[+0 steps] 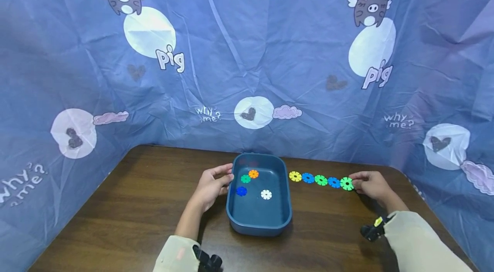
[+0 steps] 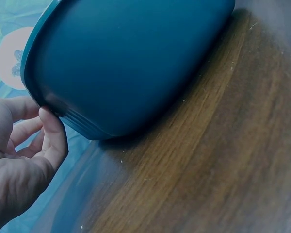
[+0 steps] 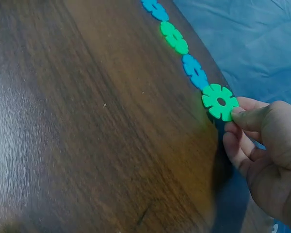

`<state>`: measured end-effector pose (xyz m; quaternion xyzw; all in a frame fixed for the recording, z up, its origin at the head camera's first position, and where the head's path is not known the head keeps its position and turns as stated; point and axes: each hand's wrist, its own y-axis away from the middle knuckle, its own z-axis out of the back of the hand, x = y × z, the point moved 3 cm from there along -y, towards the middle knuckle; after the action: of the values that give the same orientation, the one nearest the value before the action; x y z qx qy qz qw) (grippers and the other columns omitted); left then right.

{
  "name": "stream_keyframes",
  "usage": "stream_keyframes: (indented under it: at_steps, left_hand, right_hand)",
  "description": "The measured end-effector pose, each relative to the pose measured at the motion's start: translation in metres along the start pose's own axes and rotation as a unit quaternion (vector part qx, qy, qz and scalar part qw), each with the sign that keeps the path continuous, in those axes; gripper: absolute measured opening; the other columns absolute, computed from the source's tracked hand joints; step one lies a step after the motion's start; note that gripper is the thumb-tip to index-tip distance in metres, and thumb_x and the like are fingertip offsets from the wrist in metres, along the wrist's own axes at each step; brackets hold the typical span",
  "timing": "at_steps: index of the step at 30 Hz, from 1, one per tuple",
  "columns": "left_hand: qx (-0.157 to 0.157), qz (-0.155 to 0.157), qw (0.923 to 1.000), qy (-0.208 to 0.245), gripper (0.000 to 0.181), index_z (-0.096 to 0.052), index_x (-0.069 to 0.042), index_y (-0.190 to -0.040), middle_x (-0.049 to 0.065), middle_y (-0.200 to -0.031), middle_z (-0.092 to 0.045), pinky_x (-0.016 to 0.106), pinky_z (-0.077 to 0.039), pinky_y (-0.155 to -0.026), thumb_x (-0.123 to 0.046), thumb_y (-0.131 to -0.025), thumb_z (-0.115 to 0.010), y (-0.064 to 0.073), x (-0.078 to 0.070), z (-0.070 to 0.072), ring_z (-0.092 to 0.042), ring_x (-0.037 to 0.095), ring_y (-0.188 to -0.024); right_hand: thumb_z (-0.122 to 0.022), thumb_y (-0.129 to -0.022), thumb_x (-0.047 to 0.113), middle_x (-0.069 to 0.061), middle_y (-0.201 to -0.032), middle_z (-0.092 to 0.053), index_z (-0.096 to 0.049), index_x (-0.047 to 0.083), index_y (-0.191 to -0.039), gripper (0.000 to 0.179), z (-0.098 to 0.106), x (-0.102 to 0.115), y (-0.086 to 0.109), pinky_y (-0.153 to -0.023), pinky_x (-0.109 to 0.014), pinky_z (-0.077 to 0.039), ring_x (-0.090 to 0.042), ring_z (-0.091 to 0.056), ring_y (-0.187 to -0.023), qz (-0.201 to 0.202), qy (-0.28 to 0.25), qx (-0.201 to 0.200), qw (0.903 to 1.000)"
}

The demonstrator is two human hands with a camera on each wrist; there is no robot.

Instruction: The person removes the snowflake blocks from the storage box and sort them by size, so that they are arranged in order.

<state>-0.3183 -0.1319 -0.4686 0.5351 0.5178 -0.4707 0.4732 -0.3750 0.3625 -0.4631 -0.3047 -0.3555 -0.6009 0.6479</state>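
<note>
Right hand pinches a slotted green disc right of the blue tub; left hand grips it from the left.

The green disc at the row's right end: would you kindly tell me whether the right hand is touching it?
Touching: the right wrist view shows the right hand pinching the green disc at its edge, with no gap between them.
</note>
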Motion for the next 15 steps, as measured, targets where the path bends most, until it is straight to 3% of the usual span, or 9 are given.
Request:
stream_keyframes:
  at_steps: [8,15]
  left_hand:
    - [-0.003,0.004,1.0000,0.001,0.041,-0.061,0.001,-0.138,0.022,-0.130,-0.058,0.029,-0.059,-0.072,-0.004,-0.098,-0.066,-0.0005,-0.0001,0.0001,-0.065,0.018,-0.092]
    - [-0.001,0.002,1.0000,0.004,0.041,-0.061,0.001,-0.138,0.022,-0.130,-0.059,0.029,-0.059,-0.072,-0.003,-0.097,-0.066,-0.0013,0.0006,0.0002,-0.065,0.018,-0.094]
  right_hand:
    - [-0.058,-0.097,-0.005,-0.013,-0.098,-0.071,-0.060,-0.021,-0.121,0.028,0.0001,-0.0020,-0.0021,-0.068,-0.025,-0.056,-0.009,-0.061,-0.080,-0.044,-0.002,-0.032,0.9985]
    - [-0.058,-0.097,-0.005,-0.014,-0.102,-0.071,-0.060,-0.021,-0.121,0.029,0.0001,-0.0059,-0.0030,-0.068,-0.024,-0.056,-0.007,-0.060,-0.080,-0.047,-0.008,-0.041,0.9980]
